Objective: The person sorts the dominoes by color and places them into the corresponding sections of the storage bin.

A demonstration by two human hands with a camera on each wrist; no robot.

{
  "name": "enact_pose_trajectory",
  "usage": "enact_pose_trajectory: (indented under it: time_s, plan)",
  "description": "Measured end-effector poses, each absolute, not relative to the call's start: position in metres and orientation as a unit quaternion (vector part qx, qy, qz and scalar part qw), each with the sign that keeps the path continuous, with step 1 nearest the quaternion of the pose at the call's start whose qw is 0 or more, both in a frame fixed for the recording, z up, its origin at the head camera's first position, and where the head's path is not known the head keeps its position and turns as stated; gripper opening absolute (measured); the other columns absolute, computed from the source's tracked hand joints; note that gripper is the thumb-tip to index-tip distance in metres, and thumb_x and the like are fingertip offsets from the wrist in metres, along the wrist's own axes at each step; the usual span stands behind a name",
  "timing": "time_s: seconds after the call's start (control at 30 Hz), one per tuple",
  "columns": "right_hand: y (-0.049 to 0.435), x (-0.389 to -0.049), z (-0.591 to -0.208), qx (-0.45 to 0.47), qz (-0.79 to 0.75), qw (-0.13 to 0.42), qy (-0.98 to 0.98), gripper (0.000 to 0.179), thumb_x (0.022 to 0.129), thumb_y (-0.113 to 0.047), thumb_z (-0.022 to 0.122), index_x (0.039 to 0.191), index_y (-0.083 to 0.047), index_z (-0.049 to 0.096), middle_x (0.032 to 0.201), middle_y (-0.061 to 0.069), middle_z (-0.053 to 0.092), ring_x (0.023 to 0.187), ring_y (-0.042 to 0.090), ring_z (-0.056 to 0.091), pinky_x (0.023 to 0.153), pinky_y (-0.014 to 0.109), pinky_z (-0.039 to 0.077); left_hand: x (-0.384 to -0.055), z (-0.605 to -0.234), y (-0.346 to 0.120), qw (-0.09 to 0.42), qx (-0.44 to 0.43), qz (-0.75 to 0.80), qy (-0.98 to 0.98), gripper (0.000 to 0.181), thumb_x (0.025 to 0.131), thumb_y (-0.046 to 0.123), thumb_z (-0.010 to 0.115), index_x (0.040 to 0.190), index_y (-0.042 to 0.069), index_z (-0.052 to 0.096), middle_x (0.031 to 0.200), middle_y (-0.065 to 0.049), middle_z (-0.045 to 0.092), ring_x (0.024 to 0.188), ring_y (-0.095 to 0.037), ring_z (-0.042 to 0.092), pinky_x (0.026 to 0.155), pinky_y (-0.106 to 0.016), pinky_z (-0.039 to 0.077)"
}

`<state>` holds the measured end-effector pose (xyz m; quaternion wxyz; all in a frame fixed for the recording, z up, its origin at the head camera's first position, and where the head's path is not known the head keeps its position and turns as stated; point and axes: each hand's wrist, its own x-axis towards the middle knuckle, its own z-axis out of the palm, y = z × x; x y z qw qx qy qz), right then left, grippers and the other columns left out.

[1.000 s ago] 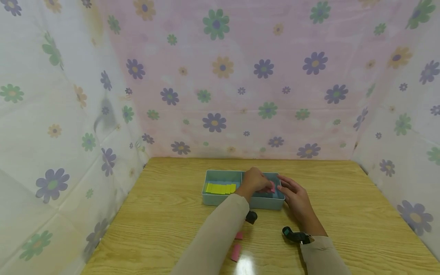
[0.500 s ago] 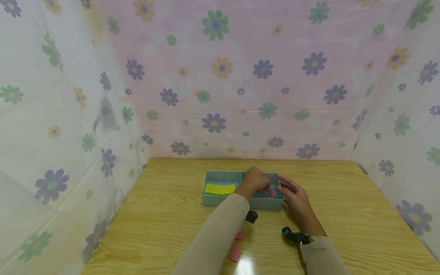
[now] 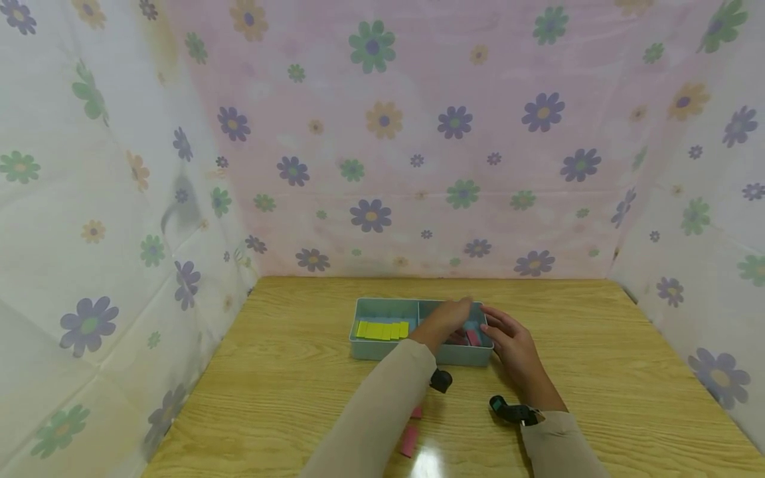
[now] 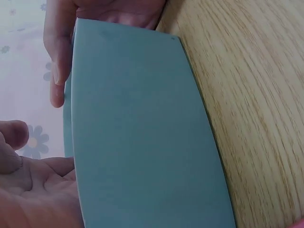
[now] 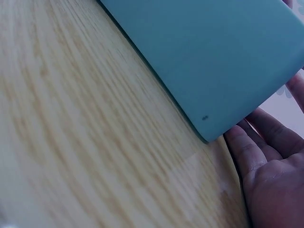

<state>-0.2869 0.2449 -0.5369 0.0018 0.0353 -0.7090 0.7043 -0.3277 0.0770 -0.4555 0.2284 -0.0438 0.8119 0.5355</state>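
My left hand [image 3: 443, 322] reaches over the front wall into the right compartment of a blue-green divided box [image 3: 382, 350]. Its fingertips are partly hidden. Beside them in that compartment lies a pink rectangular tile [image 3: 473, 337], apart from the fingers. In the left wrist view the palm and thumb of the left hand [image 4: 38, 190] show behind the box's front wall, the thumb held away. My right hand [image 3: 518, 348] rests at the box's right end, thumb and fingers touching near the rim. The right wrist view shows the right hand's fingers [image 5: 247, 147] extended along that end.
Yellow tiles [image 3: 382, 330] stand in a row in the box's left compartment. Pink tiles [image 3: 409, 441] lie on the wooden table [image 3: 281, 372] in front, partly behind the left sleeve [image 3: 373, 415]. A flowered cloth [image 3: 418, 219] hangs behind the table.
The left hand has let go of the pink tile, which now lies in the right compartment. Its fingers have lifted and drawn a little back from the tile. The right hand has stayed put.
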Motion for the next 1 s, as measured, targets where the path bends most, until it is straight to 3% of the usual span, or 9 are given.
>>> enact_pose_trajectory:
  time_s: [0.5, 1.0]
  plan:
    - [0.245, -0.288, -0.538, 0.039, 0.702, -0.001, -0.711, 0.060, 0.104, -0.035, 0.065, 0.157, -0.015, 0.046, 0.163, 0.018, 0.038, 0.149, 0.035, 0.038, 0.099, 0.013, 0.049, -0.327, -0.456, 0.086, 0.228, -0.037, 0.521, 0.821, 0.075, 0.104, 0.066, 0.038, 0.142, 0.005, 0.061, 0.097, -0.019, 0.073, 0.083, -0.033, 0.071, 0.085, -0.048, 0.060]
    - [0.246, -0.289, -0.539, 0.045, 0.707, 0.002, -0.705, 0.060, 0.104, -0.034, 0.064, 0.157, -0.013, 0.045, 0.162, 0.019, 0.038, 0.149, 0.034, 0.038, 0.100, 0.014, 0.049, -0.324, -0.453, 0.088, 0.226, -0.044, 0.550, 0.803, 0.073, 0.104, 0.063, 0.044, 0.142, 0.003, 0.061, 0.103, -0.022, 0.073, 0.090, -0.036, 0.072, 0.085, -0.049, 0.061]
